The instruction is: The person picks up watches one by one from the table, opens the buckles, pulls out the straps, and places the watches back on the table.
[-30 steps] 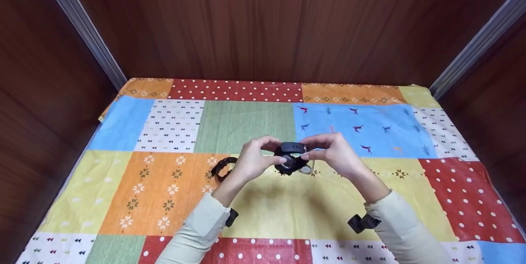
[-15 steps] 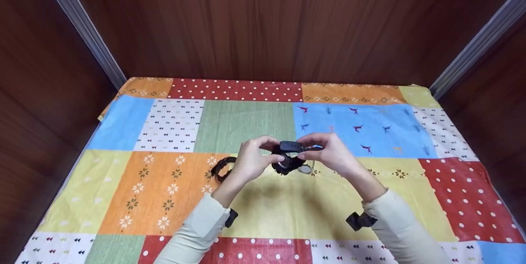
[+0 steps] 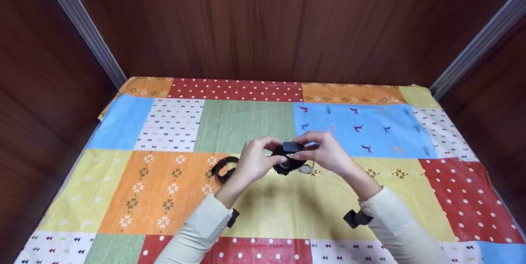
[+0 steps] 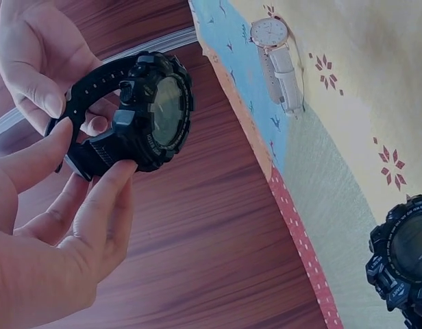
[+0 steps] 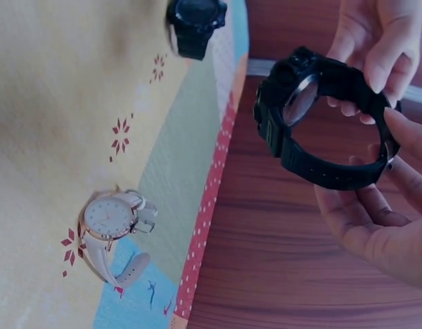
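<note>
One black watch (image 3: 283, 169) hangs between the left hand (image 3: 254, 160) and the right hand (image 3: 328, 153), both pinching its looped strap (image 5: 334, 174) above the patchwork cloth (image 3: 246, 124). The left's fingers reach nearer the case (image 4: 168, 113), which faces away from both palms, while the right's sit by what looks like the buckle (image 5: 390, 162) (to my eye, the spot that matters). A second black watch (image 3: 218, 169) lies just left of the left hand, a pale-strapped one (image 3: 305, 169) below the right

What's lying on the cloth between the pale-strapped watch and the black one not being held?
Only bare cloth with printed flowers; nothing lies between the pale-strapped watch and the unheld black watch. Both wrist views show this stretch.
</note>
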Available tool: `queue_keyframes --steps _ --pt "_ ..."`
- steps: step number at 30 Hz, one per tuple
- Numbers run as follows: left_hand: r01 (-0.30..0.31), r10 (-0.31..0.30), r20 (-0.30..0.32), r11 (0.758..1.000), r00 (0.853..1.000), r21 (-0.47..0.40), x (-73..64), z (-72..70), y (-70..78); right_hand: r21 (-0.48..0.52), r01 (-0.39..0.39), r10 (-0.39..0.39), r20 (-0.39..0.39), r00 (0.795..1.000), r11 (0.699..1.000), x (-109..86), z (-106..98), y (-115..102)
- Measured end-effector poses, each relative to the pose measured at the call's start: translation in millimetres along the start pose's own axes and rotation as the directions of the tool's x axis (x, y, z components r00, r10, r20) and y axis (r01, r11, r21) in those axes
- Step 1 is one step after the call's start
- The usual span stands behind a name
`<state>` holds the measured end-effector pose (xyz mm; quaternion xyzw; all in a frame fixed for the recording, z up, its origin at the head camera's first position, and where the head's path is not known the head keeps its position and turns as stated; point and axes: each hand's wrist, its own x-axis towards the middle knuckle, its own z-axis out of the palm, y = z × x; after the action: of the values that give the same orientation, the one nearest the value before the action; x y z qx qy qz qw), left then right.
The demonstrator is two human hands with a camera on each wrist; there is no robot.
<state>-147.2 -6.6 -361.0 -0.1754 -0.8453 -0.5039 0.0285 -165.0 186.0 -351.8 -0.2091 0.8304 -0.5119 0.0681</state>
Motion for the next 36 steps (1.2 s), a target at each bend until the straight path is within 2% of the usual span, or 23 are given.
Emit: queue_keyframes --steps 6,12,19,28,36 --pt "0.022 -0.021 0.026 1.000 0.999 -0.014 0.6 0.5 -0.8 -0.025 0.036 -0.036 -0.025 0.999 0.999 -0.3 0.5 0.0" --pt "0.051 -0.051 0.036 0.999 0.998 0.004 0.9 1.9 -1.9 -0.018 0.032 -0.032 -0.024 0.999 0.999 -0.8 1.5 -1.2" --pt "0.000 0.000 0.010 0.999 1.000 0.034 0.6 4.0 -4.2 0.001 0.018 -0.018 -0.036 0.999 1.000 -0.9 2.2 -1.1" --pt "0.021 -0.021 0.005 1.000 1.000 0.021 1.4 4.3 -4.0 0.024 -0.024 0.026 -0.059 0.998 0.999 -3.1 -3.1 -1.8" --pt "0.008 -0.008 -0.017 1.000 1.000 0.027 0.8 3.4 -4.9 0.049 -0.033 0.036 -0.060 0.998 0.998 -4.6 -7.7 -2.3"
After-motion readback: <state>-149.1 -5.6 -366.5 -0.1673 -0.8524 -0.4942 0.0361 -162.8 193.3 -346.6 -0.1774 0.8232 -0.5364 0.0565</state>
